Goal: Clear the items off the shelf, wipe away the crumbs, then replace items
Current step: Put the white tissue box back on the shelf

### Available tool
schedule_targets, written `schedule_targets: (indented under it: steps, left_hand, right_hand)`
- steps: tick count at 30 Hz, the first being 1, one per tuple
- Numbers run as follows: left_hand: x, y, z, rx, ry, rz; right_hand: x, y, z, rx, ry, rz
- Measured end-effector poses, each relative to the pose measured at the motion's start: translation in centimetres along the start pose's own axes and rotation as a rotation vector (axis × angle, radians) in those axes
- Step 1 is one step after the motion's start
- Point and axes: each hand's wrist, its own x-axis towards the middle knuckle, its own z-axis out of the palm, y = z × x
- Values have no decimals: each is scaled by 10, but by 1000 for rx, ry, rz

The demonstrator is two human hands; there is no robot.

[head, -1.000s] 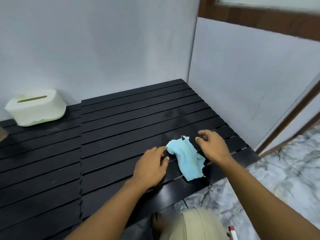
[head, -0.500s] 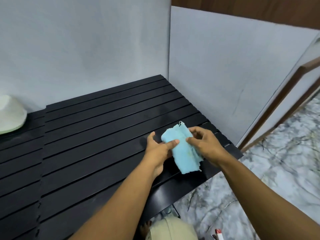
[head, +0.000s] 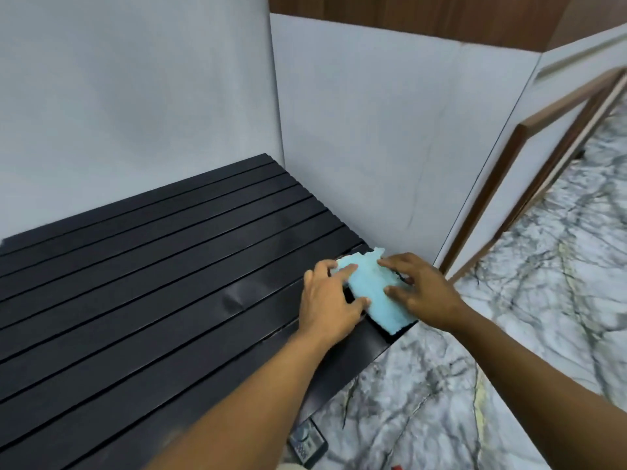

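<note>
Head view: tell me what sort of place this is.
Probably a room corner in a home, seen from close to floor level: a low black slatted shelf set against plain pale walls, a marble-patterned floor beside it, and a wood-trimmed frame, perhaps a doorway, at the right.

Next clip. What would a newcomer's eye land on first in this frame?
The light blue fuzzy cloth stands out first. It lies at the right front corner of the black slatted shelf, close to the white side wall. The left hand and right hand touch it from either side. To the right, beyond the shelf edge, is the grey-veined white marble floor.
</note>
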Motion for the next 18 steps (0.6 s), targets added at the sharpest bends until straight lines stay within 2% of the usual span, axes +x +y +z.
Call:
schedule_targets:
  steps: [4,7,10,13,18]
  left_hand:
    - [1,-3,8,250,-21,65]
    - [5,-2,1,280,-46,78]
    - [1,-14,-21,242,-26,82]
    - [-16,-42,-63,233,14,59]
    - [-58,-130,-173,360,99,-81]
  right_hand:
    - [9,-3,0,-116,-61,-39]
    - [15,-14,-8,-190,-87,-5]
    - [20,-38,-8,-220,-7,-30]
    - [27,-78,7,-214,22,-109]
    - [43,-173,61,-216,-143,-249]
